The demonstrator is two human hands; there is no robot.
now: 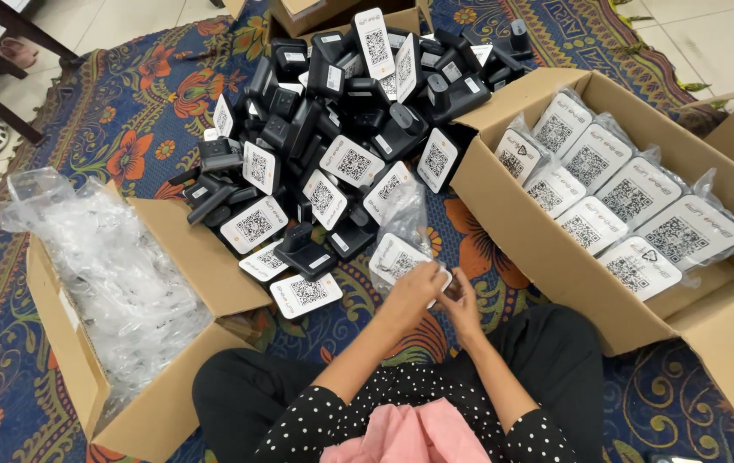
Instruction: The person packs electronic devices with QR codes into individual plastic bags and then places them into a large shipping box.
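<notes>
Sliding white-faced device squarely into clear bag, lower centre; left hand and right hand pinching it.

Brown carton at right holding bagged white code placards, brown carton at left holding clear bags
</notes>
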